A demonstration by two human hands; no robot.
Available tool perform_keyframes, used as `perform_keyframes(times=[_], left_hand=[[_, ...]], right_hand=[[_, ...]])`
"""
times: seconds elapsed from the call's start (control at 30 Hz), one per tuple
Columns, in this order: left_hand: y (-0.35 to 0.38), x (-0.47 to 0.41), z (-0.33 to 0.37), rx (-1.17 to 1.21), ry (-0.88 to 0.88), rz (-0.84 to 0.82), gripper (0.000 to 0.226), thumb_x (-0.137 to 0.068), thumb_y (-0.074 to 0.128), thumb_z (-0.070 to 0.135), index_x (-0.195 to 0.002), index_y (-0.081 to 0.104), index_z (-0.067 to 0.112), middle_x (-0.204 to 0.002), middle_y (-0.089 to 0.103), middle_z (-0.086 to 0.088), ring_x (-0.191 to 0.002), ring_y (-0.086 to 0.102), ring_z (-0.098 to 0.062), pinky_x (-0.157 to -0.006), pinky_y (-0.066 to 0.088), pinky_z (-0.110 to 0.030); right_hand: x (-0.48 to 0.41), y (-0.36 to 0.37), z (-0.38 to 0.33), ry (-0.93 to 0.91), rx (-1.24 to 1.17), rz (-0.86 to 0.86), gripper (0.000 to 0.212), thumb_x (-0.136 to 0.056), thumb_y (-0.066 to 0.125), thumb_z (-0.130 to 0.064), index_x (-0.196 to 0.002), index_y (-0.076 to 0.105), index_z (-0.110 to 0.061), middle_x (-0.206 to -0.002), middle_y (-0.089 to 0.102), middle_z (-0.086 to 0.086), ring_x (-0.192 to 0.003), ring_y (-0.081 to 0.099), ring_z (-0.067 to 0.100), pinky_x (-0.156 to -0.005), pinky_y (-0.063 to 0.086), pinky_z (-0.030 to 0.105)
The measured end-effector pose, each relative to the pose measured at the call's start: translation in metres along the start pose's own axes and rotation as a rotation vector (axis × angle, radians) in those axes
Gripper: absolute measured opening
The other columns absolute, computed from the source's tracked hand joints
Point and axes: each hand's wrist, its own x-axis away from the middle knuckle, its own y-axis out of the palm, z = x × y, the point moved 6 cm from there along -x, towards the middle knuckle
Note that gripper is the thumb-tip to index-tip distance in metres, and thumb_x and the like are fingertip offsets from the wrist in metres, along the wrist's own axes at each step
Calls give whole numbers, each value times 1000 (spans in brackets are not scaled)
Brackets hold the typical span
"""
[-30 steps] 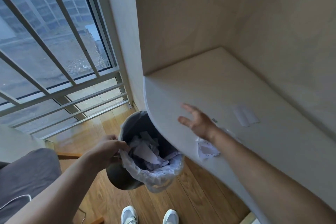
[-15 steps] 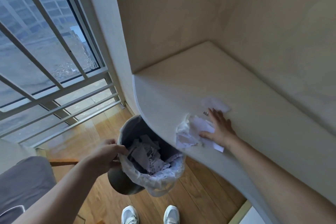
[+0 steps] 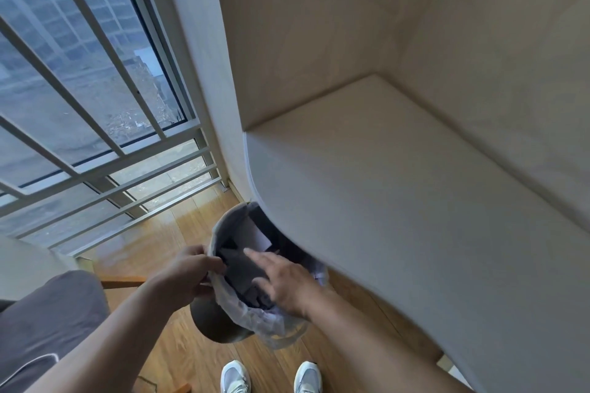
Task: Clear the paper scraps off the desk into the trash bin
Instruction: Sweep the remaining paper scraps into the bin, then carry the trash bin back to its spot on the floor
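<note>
The trash bin [image 3: 220, 325], dark grey with a white plastic liner, hangs tilted under the curved edge of the pale desk [image 3: 399, 201]. My left hand [image 3: 188, 268] grips the bin's rim and liner on its left side. Paper scraps [image 3: 255, 233] lie inside the bin, in shadow. My right hand [image 3: 281, 281] hovers over the bin's mouth, fingers spread, with nothing in it. No scraps show on the visible desk top.
A barred window [image 3: 79, 105] fills the left. Wooden floor [image 3: 166, 233] lies below, with my white shoes [image 3: 271, 376] at the bottom edge. A grey cushioned seat [image 3: 41, 322] is at lower left. Beige walls enclose the desk's back corner.
My right hand swept the scraps from the desk's edge into the bin and now sits over its mouth. The desk top shows no paper now. My left hand kept its hold.
</note>
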Motion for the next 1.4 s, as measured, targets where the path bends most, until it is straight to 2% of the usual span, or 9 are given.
perform_keyframes(times=[0.13,0.47,0.7,0.8,0.93,1.07,1.13,1.27,1.4], left_hand=[[-1,4,1,12,-8,1,19,-78,66,-9,-95,61,-3,-95,65,-28,-87,67,-44,-61,60,-45],[-11,13,-9,18,-4,25,20,-79,66,-7,-98,60,-2,-94,63,-27,-84,67,-41,-57,59,-42],[-49,15,-28,20,10,14,25,-79,67,-6,-103,60,-4,-97,61,-26,-86,65,-42,-59,59,-44],[-69,15,-35,10,20,-14,26,-79,68,-5,-104,59,-3,-99,60,-27,-88,65,-43,-59,59,-43],[-91,14,-39,-27,38,-93,27,-77,69,-5,-103,61,-3,-97,61,-27,-86,65,-44,-56,58,-40],[-98,23,-35,-72,59,-219,27,-76,69,-5,-101,63,1,-101,61,-25,-91,65,-43,-59,59,-42],[-93,28,-31,-127,69,-280,29,-77,68,-5,-105,63,1,-106,61,-26,-94,65,-42,-63,61,-45],[-66,35,-33,-293,83,-341,31,-79,68,-5,-109,60,-3,-107,63,-27,-95,66,-44,-71,61,-56],[-17,38,-49,-462,108,-345,26,-78,72,-2,-100,61,0,-99,66,-23,-89,68,-40,-67,61,-54]], right_hand=[[9,-19,-1,-11,-81,135,43,-97,45,-32,-140,44,-26,-141,51,-1,-125,51,21,-104,44,38],[29,-19,35,141,-103,210,42,-94,49,-31,-136,50,-24,-141,50,-6,-127,48,12,-102,36,20],[42,-2,46,276,-125,319,36,-92,54,-23,-127,58,-20,-134,54,-2,-118,52,11,-97,36,18],[41,7,44,394,-207,408,35,-91,55,-24,-125,58,-21,-130,55,-1,-108,53,8,-91,43,23],[40,30,32,587,-425,474,38,-92,56,-17,-130,53,-16,-130,53,6,-106,54,16,-92,50,35],[54,50,19,733,-534,594,38,-90,58,-8,-127,55,-10,-125,61,12,-99,56,17,-88,50,35],[73,59,18,830,-585,657,39,-88,58,-4,-127,55,-7,-125,61,13,-100,57,18,-85,49,32],[127,83,22,1011,-699,744,38,-86,59,0,-124,59,-4,-119,65,15,-104,63,29,-89,54,40],[193,113,30,1160,-810,817,29,-80,63,1,-109,67,-5,-104,70,15,-96,66,31,-81,54,40]])
